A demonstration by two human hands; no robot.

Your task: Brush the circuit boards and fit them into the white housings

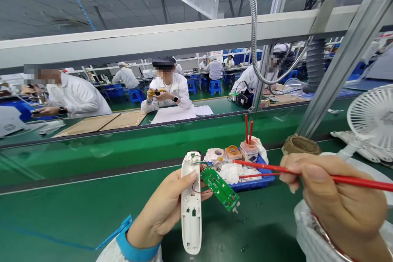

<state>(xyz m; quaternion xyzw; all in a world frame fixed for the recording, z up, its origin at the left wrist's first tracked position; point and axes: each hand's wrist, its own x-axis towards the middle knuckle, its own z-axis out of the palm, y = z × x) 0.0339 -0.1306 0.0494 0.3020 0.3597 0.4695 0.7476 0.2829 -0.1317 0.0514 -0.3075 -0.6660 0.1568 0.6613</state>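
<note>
Right of the long white plastic casing [190, 196] gripped in your left hand [168, 198], your right hand [340, 200] pinches a slim red stick [265, 166], and flat green worktop [61, 211] stretches left of it.

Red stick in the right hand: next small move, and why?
Probably lower the red stick toward the green circuit board: the right hand grips the stick, tip in front of the jars and apart from the board, while the left hand holds the white housing wired to that board.
</note>
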